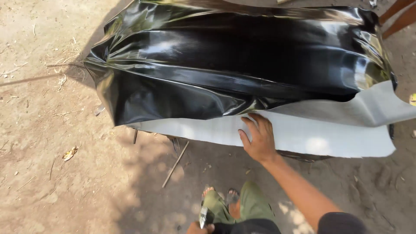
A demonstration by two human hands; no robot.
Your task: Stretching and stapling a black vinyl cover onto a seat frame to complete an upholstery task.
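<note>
Head view: we look down on bare dirt ground (52,182), where a large plastic sheet (242,65) lies bunched, glossy black on its outer face and pale grey on its underside.
Sheet: it fills the far half of the scene; its near edge is folded back, so the grey underside (303,134) shows as a long strip from centre to right.
Right hand: our right hand (258,138) lies flat on the grey strip, fingers spread and loose, gripping nothing; we judge it presses the sheet down to keep that edge from shifting.
Left hand: our left hand (200,227) sits at the near edge, closed around a small tool with a bright metal tip (203,218); we cannot tell what kind of tool it is.
Legs: our knees, in olive-green trousers (242,206), are bent beneath us, toes (208,190) showing, which suggests a crouch close to the work.
Surroundings: a thin stick (175,164) and dry leaf litter (69,153) lie near the sheet's near-left corner; another person's limbs (401,15) enter at far right, apart from the sheet.
</note>
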